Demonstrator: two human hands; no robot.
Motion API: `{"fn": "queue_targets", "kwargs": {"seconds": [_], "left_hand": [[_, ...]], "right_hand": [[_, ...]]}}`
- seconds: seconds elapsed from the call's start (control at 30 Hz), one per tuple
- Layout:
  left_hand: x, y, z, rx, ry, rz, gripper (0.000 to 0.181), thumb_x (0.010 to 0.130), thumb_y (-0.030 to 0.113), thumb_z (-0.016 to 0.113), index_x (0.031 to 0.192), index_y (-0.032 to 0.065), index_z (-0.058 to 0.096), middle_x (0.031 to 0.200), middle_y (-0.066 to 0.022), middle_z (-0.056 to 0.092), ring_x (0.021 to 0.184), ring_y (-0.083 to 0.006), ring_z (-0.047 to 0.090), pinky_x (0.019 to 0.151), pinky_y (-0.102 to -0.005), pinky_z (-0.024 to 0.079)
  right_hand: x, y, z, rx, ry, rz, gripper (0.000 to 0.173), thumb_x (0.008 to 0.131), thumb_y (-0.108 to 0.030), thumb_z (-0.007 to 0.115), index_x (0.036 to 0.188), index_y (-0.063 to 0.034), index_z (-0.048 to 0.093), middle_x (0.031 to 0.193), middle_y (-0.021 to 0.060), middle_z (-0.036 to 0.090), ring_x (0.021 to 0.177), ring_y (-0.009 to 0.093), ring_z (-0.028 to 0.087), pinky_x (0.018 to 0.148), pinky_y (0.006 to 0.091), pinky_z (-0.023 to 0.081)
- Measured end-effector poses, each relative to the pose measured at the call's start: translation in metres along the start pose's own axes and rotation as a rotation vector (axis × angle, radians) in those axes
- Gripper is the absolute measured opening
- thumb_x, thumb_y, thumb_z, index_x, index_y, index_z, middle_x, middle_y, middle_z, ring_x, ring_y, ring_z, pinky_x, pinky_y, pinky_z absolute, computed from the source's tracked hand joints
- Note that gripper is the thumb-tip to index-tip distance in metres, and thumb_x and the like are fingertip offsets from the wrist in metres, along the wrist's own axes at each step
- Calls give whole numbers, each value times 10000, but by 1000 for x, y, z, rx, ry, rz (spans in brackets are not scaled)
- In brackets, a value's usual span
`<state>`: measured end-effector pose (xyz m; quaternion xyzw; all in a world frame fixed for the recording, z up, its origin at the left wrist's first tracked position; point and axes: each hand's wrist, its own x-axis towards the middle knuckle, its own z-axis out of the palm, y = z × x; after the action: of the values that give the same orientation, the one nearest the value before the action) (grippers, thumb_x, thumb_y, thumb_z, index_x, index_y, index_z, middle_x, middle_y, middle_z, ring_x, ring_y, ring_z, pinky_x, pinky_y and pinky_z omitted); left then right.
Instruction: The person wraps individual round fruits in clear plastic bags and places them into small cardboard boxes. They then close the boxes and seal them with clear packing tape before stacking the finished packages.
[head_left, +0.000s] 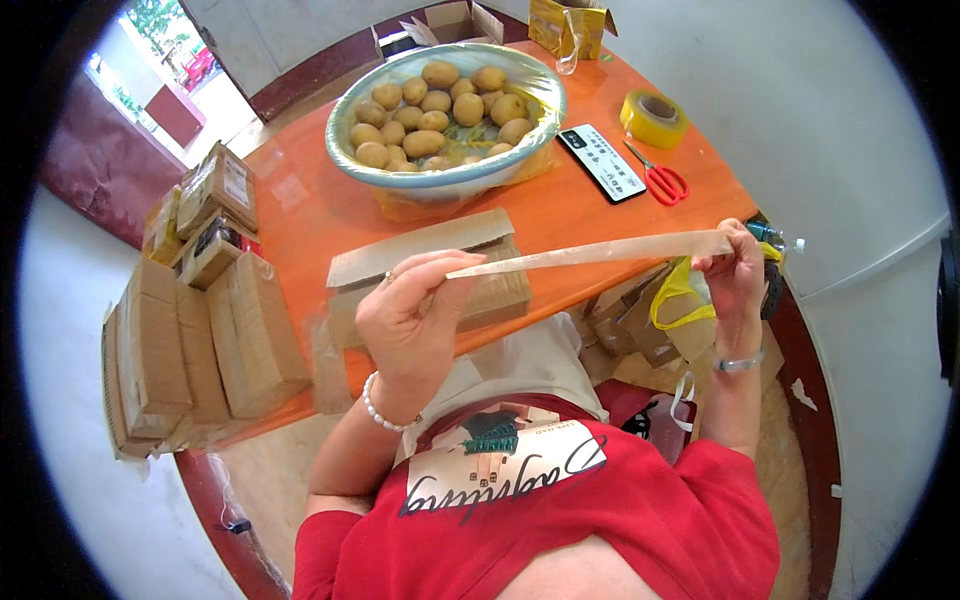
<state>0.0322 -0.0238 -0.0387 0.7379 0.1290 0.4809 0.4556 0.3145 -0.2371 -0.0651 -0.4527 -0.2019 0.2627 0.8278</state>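
A strip of clear packing tape (600, 251) is stretched between my two hands, above the table's front edge. My left hand (412, 322) pinches its left end, and my right hand (733, 262) grips the right end between thumb and fingers. Under the strip and partly behind my left hand lies a cardboard box (495, 289) with a raised flap. A roll of yellowish tape (654, 118) rests at the back right, near red-handled scissors (664, 180) and a flat black-and-white card or device (602, 163) bearing writing.
A large basin (450, 180) of potatoes (424, 142), lined with plastic film, stands on the orange table (292, 217). Cardboard boxes (255, 337) are stacked along the left edge. A yellow box (566, 30) stands at the back. Below right hangs a yellow-edged bag (679, 296).
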Motion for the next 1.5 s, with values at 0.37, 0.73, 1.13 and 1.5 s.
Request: {"fn": "queue_targets", "kwargs": {"seconds": [0.37, 0.73, 1.13, 1.5], "left_hand": [[2, 21, -37, -64, 109, -361, 90, 871, 24, 610, 849, -55, 648, 665, -40, 604, 551, -70, 544, 509, -190, 447], [-5, 36, -44, 36, -17, -395, 75, 834, 25, 661, 849, -48, 666, 669, -8, 606, 552, -28, 525, 481, -169, 405], [-28, 23, -115, 163, 311, -391, 126, 890, 65, 594, 851, -43, 647, 622, 13, 542, 479, -27, 417, 417, -173, 292], [-8, -22, -132, 74, 408, -513, 161, 894, 130, 611, 848, -20, 650, 607, 28, 523, 474, -30, 421, 432, -186, 333]], "right_hand": [[5, 22, 2, -491, 125, 189, 242, 917, -219, 539, 828, 1, 588, 643, 85, 612, 488, 151, 575, 496, 271, 501], [-31, 63, 158, -816, -860, -276, 513, 731, -146, 745, 1191, -16, 559, 1026, 111, 651, 951, 192, 623, 823, 316, 486], [-28, 47, 138, -753, -781, 323, 57, 803, -15, 639, 830, 24, 671, 654, 25, 610, 575, 62, 569, 523, 214, 474], [15, 69, 147, -263, -413, 387, 323, 932, -237, 546, 682, -33, 559, 574, 31, 553, 429, 103, 507, 394, 217, 421]]}}
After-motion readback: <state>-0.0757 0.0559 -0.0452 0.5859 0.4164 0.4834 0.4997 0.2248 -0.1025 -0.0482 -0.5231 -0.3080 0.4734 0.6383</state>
